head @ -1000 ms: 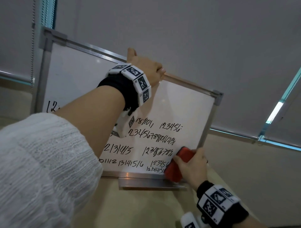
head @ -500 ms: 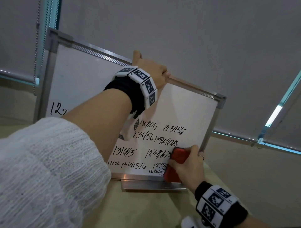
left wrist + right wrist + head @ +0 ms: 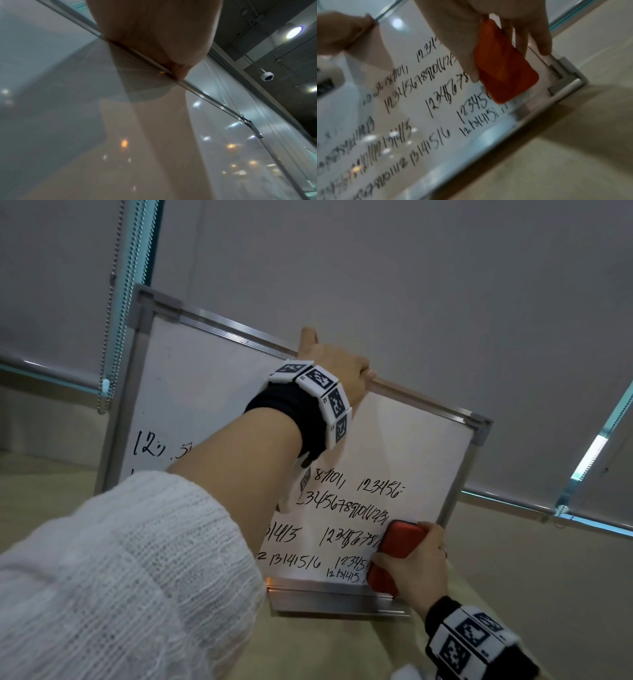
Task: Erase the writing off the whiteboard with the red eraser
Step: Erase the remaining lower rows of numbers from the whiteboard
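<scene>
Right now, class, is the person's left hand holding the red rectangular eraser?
No. The left hand grips the top metal frame of the whiteboard, while the right hand holds the red rectangular eraser.

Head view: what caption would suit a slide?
Left hand steadies whiteboard; right hand presses red eraser over numbers.

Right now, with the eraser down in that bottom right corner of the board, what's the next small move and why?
Probably sweep the red eraser leftward along the bottom rows. The right hand presses it on the whiteboard right beside unerased numbers, and the left hand grips the top edge, steadying it.
</scene>
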Motion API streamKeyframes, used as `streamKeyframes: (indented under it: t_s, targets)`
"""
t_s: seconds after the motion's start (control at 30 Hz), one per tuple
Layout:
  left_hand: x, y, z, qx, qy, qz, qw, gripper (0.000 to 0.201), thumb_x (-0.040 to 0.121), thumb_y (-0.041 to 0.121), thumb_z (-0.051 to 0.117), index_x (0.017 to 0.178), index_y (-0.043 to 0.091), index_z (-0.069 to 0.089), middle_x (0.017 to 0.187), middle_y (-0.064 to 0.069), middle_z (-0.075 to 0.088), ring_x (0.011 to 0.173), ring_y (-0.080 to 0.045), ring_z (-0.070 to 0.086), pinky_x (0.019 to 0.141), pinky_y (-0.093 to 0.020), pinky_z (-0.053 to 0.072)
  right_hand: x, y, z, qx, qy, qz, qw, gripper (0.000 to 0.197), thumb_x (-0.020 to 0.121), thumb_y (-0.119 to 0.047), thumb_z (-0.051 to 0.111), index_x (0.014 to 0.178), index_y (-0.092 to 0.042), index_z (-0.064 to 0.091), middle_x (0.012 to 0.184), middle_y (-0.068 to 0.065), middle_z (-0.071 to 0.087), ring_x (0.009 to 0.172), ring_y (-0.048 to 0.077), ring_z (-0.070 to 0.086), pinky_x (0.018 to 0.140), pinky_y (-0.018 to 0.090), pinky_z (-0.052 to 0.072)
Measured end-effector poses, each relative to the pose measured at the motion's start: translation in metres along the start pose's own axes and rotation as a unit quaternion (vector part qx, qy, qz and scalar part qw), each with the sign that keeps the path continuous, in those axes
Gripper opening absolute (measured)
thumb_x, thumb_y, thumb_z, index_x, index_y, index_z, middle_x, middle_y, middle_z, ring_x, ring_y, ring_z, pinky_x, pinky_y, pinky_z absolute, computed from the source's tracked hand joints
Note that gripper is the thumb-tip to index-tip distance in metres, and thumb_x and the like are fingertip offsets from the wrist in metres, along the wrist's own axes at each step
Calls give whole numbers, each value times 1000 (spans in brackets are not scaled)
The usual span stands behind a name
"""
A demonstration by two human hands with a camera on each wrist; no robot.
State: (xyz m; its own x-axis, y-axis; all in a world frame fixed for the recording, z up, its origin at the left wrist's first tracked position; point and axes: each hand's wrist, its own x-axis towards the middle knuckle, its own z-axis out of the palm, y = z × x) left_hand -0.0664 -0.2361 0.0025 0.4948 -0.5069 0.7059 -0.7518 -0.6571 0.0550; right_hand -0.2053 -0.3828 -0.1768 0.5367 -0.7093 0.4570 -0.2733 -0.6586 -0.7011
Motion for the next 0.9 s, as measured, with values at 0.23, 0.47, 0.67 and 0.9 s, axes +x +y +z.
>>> streamKeyframes:
  t_s: [0.23, 0.47, 0.67, 0.9]
  targets:
    - [2, -1, 1, 7, -6, -1, 1000, 29, 98, 37, 20, 84, 27, 43, 74, 4, 53, 78, -23, 46, 102, -43, 18, 53, -44, -36, -102, 109, -256, 955, 82, 70, -10, 72, 141, -17, 31, 121, 19, 46, 106, 33, 42, 90, 36, 36]
    - [4, -2, 3, 23, -9, 5, 1000, 32, 98, 36, 19, 82, 23, 44, 64, 4, 47, 78, -23, 47, 101, -43, 19, 51, -4, -29, -191, 96, -414, 885, 77, 62, -11, 77, 132, -12, 43, 113, 12, 51, 88, 35, 50, 76, 43, 48]
    - [4, -2, 4, 18, -15, 3, 1000, 34, 98, 36, 18, 81, 23, 45, 61, 6, 44, 81, -23, 51, 99, -43, 19, 45, 29, -36, -352, 23, -527, 773, 79, 56, -16, 82, 125, -19, 43, 102, 10, 63, 82, 28, 48, 64, 41, 51]
    - [3, -1, 3, 30, -13, -1, 999, 35, 97, 36, 19, 83, 22, 48, 63, 4, 47, 79, -23, 49, 98, -43, 20, 68, -16, -42, -204, 124, -390, 889, 80, 57, -12, 81, 126, -19, 40, 98, 17, 54, 80, 39, 53, 64, 45, 51]
